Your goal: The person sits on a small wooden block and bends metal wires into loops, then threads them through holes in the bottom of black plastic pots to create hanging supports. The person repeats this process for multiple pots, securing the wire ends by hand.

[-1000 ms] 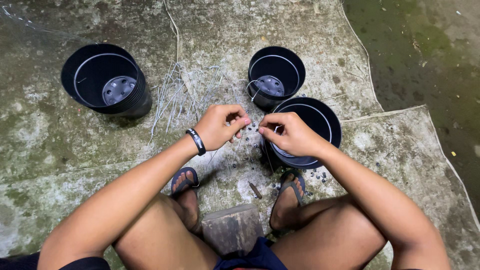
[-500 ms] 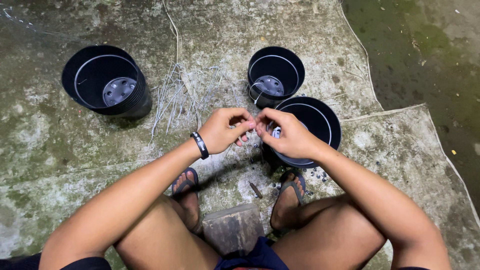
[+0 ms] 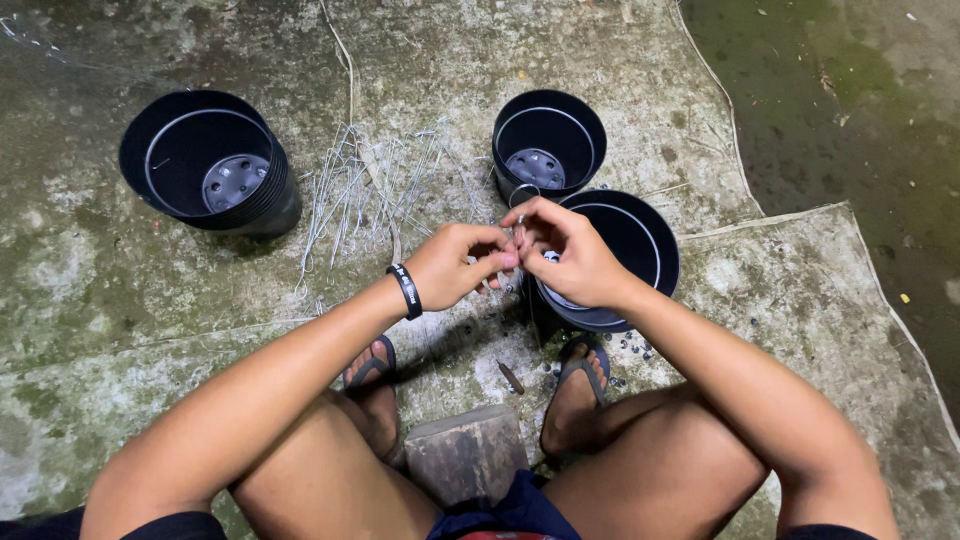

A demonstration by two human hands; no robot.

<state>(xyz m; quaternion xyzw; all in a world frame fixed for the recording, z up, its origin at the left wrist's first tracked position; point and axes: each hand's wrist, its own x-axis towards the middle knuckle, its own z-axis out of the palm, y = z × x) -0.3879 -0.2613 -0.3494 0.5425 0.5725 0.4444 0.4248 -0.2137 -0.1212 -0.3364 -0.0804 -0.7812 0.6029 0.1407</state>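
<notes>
Your left hand (image 3: 455,265) and right hand (image 3: 570,258) meet fingertip to fingertip, both pinched narrow on a thin wire (image 3: 519,243) standing roughly upright between them, just above the near rim of the nearest black pot (image 3: 655,250).

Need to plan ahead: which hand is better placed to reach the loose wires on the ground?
Left, probably. The left hand sits nearer the wire pile; the right hand hovers over the nearest black pot.

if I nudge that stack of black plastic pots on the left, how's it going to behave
The stack of black plastic nursery pots would probably slide or tip easily: the walls look thin and the top pot is empty, so likely light. Standing upright on the rough, mossy concrete ground, it may catch and tilt rather than glide. On its side, the round tapered shape could roll.
</notes>
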